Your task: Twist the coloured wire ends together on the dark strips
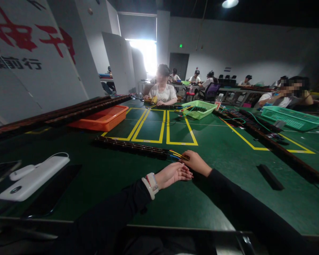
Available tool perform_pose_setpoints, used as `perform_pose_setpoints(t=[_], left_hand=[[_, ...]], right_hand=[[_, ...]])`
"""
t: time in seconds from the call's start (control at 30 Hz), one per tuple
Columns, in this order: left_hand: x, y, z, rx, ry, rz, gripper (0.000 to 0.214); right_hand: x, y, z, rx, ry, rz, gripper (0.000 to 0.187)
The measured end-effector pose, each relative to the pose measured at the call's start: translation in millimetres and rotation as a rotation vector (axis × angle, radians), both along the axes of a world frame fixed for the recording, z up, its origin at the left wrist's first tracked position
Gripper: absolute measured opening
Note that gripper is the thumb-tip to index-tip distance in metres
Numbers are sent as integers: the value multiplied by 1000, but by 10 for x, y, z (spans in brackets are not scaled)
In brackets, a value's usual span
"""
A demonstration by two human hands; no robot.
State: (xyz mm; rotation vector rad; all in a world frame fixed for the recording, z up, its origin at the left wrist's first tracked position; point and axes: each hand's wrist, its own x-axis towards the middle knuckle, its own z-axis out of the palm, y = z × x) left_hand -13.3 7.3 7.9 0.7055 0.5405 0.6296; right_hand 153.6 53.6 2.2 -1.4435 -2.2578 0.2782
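Right hand (196,163) is pinching the coloured wires (177,154) where they are leaving the end of the long dark strip (133,147). Left hand (172,174) is lying flat against it, fingers straight, holding nothing. Wall panel (29,53) far left is showing large red characters, cropped, and black ones ending "前行". Strip, black and ribbed, is running leftward from the grip across the green table (218,198). White power bank (33,179) is lying well left, small black bar (269,176) right, orange tray (102,118) beyond.
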Motion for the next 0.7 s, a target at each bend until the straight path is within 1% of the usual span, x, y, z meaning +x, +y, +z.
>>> perform_pose_setpoints(t=[0.1, 0.27, 0.37, 0.43, 0.5, 0.57, 0.63, 0.7], left_hand=[[2, 11, -12, -24, -7, 9, 22], [13, 24, -32, -38, -2, 19, 24], [10, 19, -27, -43, -13, 11, 24], [2, 20, -11, -62, -37, -11, 24], [-10, 35, 13, -102, -77, 8, 27], [-25, 63, 42, -140, -144, 111, 34], [-39, 95, 64, -147, -224, 269, 37], [-46, 116, 71, -138, -253, 432, 36]], right_hand=[[-30, -65, 28, 17, 36, -7, 8], [-83, -175, 95, -31, 68, -35, 13], [-56, -165, 221, 21, 109, -76, 17], [24, -131, 343, 88, 127, -109, 17], [149, -103, 464, 92, 143, -129, 19], [290, -106, 552, -30, 153, -95, 21], [410, -145, 593, -194, 129, -17, 22], [484, -209, 598, -316, 105, 58, 22]])
